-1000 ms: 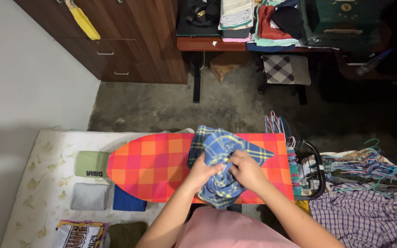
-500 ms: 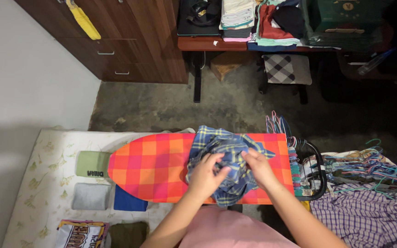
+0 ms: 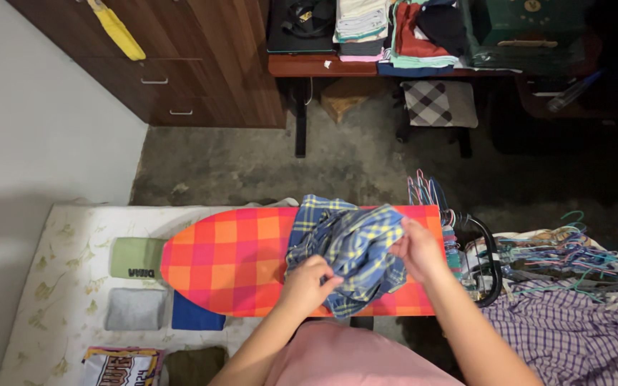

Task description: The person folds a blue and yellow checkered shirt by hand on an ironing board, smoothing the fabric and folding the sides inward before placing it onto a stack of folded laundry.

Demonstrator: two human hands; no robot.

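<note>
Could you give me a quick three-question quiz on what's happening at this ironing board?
1. True or false: both hands grip the crumpled blue-and-yellow plaid shirt.
2. What lies under it? A) orange-and-pink checked ironing board B) wooden drawer C) floor
3. Which hand is nearer the bundle of wire hangers?

Key
1. True: left hand and right hand both hold the cloth.
2. A
3. The right hand.

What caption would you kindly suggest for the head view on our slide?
Both hands, left hand and right hand, grip a crumpled blue-yellow plaid shirt on a red-orange checked ironing board.
</note>
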